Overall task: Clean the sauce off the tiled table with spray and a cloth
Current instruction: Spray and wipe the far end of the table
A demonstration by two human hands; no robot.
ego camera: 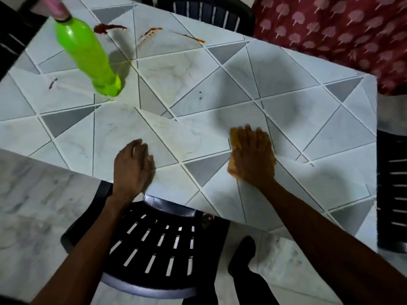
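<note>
Spray bottle (88, 56) stood far left on the tabletop (308, 119), its top cut off by the frame. Sauce smears (108, 28) lay along the far edge, streaks running roughly left-right, plus one small streak (52, 83) near the left edge. My left hand (132, 166) rested flat, fingers relaxed, holding nothing; it was nearer the bottle. My right hand (253, 155) pressed the orange cloth (233, 137) down, fingers straight, cloth mostly hidden underneath. Sauce lay well ahead-left of the cloth.

Tiled table (198, 84) holds green spray bottle (86, 53), standing far left. Sauce smears (108, 28) along far edge. Orange cloth (233, 138) near front.
</note>
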